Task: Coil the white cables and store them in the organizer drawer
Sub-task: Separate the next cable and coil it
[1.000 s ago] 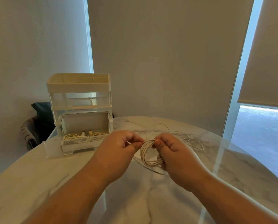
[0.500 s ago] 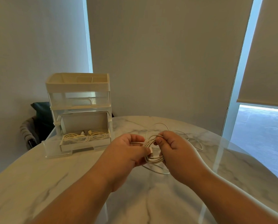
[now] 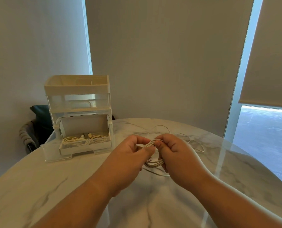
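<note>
Stored: coiled cables (image 3: 84, 139) lie in the open drawer (image 3: 86, 146).
In hand: your left hand (image 3: 130, 155) and right hand (image 3: 174, 150) both pinch a part-wound cable (image 3: 154, 162) above the table (image 3: 55, 186).
Outstanding: the loose tail (image 3: 202, 149) needs winding, then stowing.

Both bare forearms reach forward and converge above the table's middle, where the left hand (image 3: 128, 155), thumb and fingers curled, pinches the top of the coiled white cable (image 3: 154, 162) while the right hand (image 3: 176, 153), knuckles up, grips the same coil just beside it.
</note>
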The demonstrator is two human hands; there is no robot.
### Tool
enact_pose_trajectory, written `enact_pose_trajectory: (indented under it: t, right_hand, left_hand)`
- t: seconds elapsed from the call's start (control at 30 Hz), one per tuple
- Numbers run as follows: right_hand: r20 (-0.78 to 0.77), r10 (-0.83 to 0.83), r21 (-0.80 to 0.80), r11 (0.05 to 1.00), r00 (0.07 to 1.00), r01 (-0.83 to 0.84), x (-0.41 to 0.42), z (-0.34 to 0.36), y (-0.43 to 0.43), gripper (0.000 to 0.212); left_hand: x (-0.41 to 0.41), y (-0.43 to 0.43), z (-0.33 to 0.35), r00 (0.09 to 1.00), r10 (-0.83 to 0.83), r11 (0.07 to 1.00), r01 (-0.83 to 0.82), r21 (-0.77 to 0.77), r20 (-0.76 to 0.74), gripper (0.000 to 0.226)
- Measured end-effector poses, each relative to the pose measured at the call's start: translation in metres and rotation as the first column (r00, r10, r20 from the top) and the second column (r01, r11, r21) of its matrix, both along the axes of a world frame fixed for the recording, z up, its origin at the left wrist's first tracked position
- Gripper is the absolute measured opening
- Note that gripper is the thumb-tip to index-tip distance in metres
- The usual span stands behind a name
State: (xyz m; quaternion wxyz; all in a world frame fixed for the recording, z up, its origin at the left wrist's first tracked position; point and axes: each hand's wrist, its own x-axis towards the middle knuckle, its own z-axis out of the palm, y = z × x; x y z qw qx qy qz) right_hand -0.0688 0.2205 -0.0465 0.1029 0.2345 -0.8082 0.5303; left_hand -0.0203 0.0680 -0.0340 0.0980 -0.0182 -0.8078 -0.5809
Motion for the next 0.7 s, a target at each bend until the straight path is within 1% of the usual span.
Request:
enact_pose_trajectory:
  t: [0.1,0.2,0.3,0.37,0.47,0.57,0.7]
  right_hand:
    - [0.024,0.031,-0.078,0.997,0.999,-0.029,0.001,-0.003,-0.002,0.017]
    - [0.043,0.054,-0.099,0.994,0.998,-0.050,0.001,-0.005,-0.005,0.022]
    - [0.080,0.063,-0.117,0.992,0.995,-0.053,0.001,-0.003,-0.004,0.024]
    - [0.097,0.068,-0.123,0.991,0.993,-0.055,0.000,-0.003,-0.003,0.025]
    - [0.104,0.066,-0.117,0.992,0.992,-0.054,-0.001,-0.003,-0.001,0.024]
    - [0.114,0.062,-0.089,0.995,0.992,-0.052,-0.003,-0.005,-0.003,0.023]
    - [0.066,0.024,-0.028,0.999,0.998,-0.022,-0.006,-0.008,-0.004,0.020]
  left_hand:
    - [0.001,-0.003,0.000,0.999,0.027,0.982,-0.034,-0.185,-0.042,0.011]
    - [0.002,-0.009,0.004,0.998,0.062,0.960,-0.059,-0.274,0.004,0.012]
    - [0.003,-0.013,0.009,0.998,0.056,0.958,-0.043,-0.285,0.039,0.017]
    - [0.003,-0.013,0.011,0.998,0.056,0.959,-0.045,-0.278,0.031,0.021]
    - [0.003,-0.014,0.013,0.993,0.120,0.961,-0.121,-0.249,-0.020,0.025]
    - [0.006,-0.015,0.017,0.983,0.170,0.950,-0.181,-0.255,-0.065,0.023]
    - [0.012,-0.011,0.023,0.987,0.146,0.947,-0.160,-0.277,-0.072,0.019]
